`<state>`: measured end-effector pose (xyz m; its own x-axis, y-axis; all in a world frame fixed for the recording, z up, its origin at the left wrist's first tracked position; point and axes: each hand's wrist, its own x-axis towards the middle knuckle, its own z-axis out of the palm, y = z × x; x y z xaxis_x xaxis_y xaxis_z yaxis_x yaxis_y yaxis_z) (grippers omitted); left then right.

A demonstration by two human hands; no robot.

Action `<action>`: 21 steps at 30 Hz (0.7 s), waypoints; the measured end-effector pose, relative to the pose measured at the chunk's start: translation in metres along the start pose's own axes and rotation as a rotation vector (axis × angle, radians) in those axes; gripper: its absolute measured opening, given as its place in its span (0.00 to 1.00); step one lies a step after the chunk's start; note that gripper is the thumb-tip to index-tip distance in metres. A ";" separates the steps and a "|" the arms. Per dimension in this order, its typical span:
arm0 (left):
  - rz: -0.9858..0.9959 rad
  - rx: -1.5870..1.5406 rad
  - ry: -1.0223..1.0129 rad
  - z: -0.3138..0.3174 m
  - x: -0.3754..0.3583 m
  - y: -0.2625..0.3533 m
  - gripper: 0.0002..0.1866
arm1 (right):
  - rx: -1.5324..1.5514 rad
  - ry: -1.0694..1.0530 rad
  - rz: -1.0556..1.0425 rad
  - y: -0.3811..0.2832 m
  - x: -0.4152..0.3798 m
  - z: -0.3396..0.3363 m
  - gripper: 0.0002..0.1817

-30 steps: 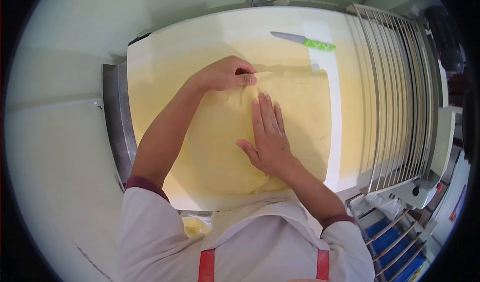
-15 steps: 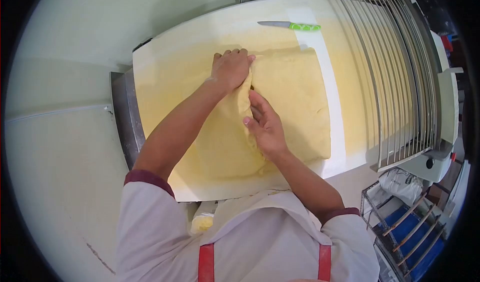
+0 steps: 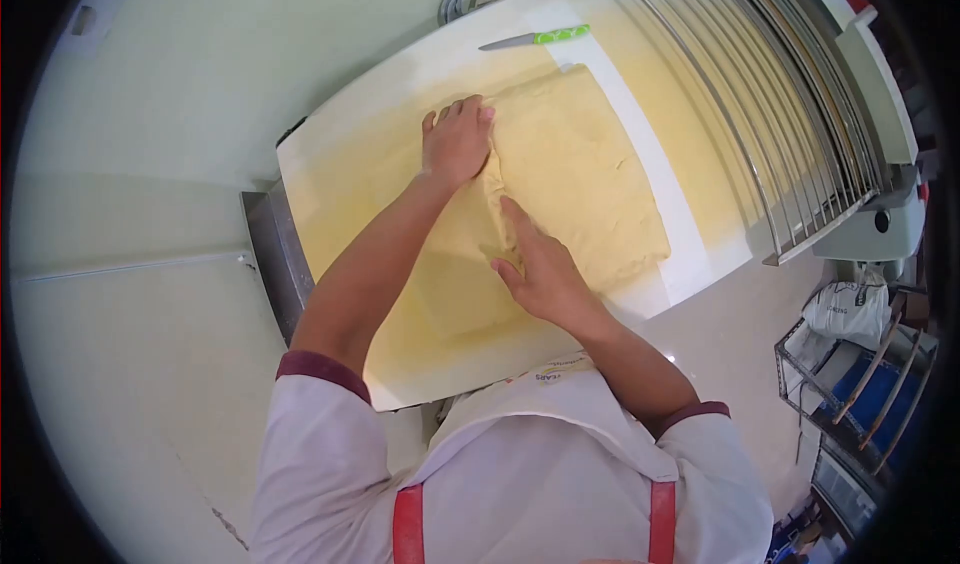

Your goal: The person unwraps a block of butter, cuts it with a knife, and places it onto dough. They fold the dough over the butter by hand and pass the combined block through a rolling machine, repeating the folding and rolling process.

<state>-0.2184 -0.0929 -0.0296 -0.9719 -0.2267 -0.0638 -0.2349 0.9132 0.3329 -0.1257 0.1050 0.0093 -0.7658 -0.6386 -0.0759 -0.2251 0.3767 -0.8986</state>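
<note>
A large slab of pale yellow dough (image 3: pixel 575 164) lies on the work table, its left portion spread wide and thin. A raised, uneven seam (image 3: pixel 494 186) runs across it between my hands. My left hand (image 3: pixel 457 142) rests on the dough at the seam's far end, fingers forward and thumb beside the edge. Nearer to me, my right hand (image 3: pixel 543 269) presses on the seam's close end, with its index finger stretched along it and its thumb out to the left. Both palms hide some of the dough beneath them.
A knife (image 3: pixel 540 37) with a green patterned handle lies beyond the dough. At the right stands a metal bar grid (image 3: pixel 745 104), attached to a machine. The white table surface (image 3: pixel 690 269) carries yellowish dusting. Below right is a rack (image 3: pixel 850 389) with a white bag.
The seam, earlier lifted with a dark gap under it, now lies flatter and closed. My right hand has turned palm-down onto it. The view has rotated and shifted a little.
</note>
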 end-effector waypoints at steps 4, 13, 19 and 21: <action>0.144 0.162 0.117 0.010 -0.016 0.001 0.27 | 0.061 -0.006 0.107 0.003 -0.003 0.008 0.38; 0.204 0.080 0.067 0.009 -0.029 0.006 0.31 | 0.213 0.116 0.007 0.024 -0.031 0.018 0.35; 0.095 0.182 0.086 0.018 -0.042 0.027 0.32 | 0.285 0.070 0.178 0.012 -0.039 0.023 0.36; 0.123 0.104 0.064 0.017 -0.045 0.022 0.32 | 0.192 0.108 0.111 0.008 -0.049 0.025 0.35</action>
<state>-0.1806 -0.0569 -0.0349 -0.9911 -0.1288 0.0321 -0.1178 0.9648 0.2351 -0.0747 0.1225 -0.0046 -0.8417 -0.5211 -0.1415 -0.0249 0.2993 -0.9538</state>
